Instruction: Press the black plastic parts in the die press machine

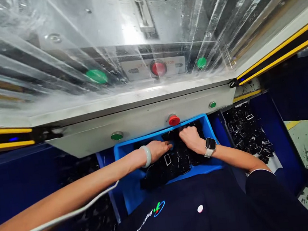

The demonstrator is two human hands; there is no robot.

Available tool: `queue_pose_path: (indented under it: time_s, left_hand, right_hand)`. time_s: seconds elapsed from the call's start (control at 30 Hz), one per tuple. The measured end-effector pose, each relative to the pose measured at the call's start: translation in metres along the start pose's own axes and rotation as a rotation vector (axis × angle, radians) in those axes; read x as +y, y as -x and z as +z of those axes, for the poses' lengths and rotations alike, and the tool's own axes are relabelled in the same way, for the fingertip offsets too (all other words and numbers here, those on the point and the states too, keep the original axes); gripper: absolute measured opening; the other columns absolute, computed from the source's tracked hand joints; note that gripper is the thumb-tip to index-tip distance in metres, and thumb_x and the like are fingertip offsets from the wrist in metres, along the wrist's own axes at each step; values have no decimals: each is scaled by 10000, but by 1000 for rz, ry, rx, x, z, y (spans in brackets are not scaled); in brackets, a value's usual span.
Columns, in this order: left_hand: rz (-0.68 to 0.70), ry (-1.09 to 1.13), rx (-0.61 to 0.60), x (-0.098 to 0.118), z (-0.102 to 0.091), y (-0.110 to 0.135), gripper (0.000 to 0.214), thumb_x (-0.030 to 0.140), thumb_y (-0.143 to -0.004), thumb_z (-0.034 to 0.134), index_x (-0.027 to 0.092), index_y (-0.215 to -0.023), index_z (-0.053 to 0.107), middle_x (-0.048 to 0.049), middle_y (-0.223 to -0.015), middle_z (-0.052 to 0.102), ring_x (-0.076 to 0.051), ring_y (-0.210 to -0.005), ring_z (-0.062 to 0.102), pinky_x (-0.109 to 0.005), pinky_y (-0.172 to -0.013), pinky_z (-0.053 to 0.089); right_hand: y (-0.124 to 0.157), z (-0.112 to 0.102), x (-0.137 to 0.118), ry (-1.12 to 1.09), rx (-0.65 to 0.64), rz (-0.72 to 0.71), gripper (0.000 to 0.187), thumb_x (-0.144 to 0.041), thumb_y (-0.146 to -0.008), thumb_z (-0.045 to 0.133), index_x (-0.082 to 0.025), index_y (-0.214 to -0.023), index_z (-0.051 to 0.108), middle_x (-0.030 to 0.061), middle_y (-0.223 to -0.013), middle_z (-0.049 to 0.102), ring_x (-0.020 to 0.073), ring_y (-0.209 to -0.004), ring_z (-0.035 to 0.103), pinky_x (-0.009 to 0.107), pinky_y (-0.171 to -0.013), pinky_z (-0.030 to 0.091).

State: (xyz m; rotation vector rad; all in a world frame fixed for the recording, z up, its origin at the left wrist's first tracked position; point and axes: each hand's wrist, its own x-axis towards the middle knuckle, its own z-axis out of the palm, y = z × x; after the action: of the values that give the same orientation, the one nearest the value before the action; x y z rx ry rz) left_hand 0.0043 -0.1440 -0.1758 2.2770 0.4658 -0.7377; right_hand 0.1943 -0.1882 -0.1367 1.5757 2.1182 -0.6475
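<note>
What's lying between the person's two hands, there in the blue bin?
In the head view, small black parts fill the gap between the left hand and the right hand, heaped inside the blue plastic bin.

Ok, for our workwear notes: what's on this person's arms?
The left arm has a pale rounded bangle and a thin white cable along it. The right arm has a square smartwatch on a pale band, below a dark navy sleeve.
</note>
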Motion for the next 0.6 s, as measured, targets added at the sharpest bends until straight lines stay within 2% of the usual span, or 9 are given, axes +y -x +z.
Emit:
queue_pose_path:
  time_s: [0.1,0.2,0.27,0.33,0.43,0.5,0.6]
  left_hand:
    - [-19,-70,24,14,8,9,460,-14,-904,505,215,-1211,760,-155,-1107,747,-246,-807,757,-328,-749,554]
    - [-64,-166,63,19,13,22,457,18,-947,467,248,-1218,755,-139,-1021,740,-218,-747,731,-313,-719,528]
    - [-99,-159,148,17,13,33,433,43,-946,474,246,-1224,736,-127,-1002,724,-207,-754,709,-297,-709,511]
    - [-124,-56,278,13,10,43,435,80,-949,464,250,-1275,697,-112,-1009,699,-206,-787,690,-281,-692,499]
    - [-149,288,409,14,2,55,432,144,-923,472,244,-1313,629,-81,-1046,656,-180,-747,650,-267,-645,491]
    - [-140,691,376,21,-6,61,420,190,-877,521,237,-1290,581,-54,-1064,643,-132,-638,615,-248,-577,478]
    - [-57,1379,272,35,-20,68,544,244,-839,595,264,-1370,480,-46,-1134,640,-101,-579,633,-228,-510,482]
  right_hand:
    - [7,3,-2,1,-14,59,285,37,-943,455,-87,-1117,644,173,-991,708,234,-889,663,306,-723,481]
    - [12,3,-3,-10,-11,79,322,57,-919,478,-78,-1171,625,188,-1062,702,244,-960,667,303,-734,492]
    - [16,1,0,-27,-3,78,316,63,-906,496,-82,-1147,641,201,-1116,703,253,-1013,672,307,-754,503]
    - [20,-3,7,-57,14,65,301,46,-924,493,-86,-1137,661,204,-1151,713,259,-1046,686,312,-771,513]
    - [30,-10,24,-117,41,16,270,-67,-1022,463,-117,-1150,696,163,-1132,759,254,-1032,729,314,-791,532]
    - [38,-14,35,-213,86,-50,283,-174,-1079,456,-162,-1208,708,120,-1170,780,235,-1076,744,307,-857,549]
    - [54,-16,46,-605,231,-93,291,-278,-1086,500,-218,-1285,704,62,-1181,795,189,-1041,770,290,-905,574]
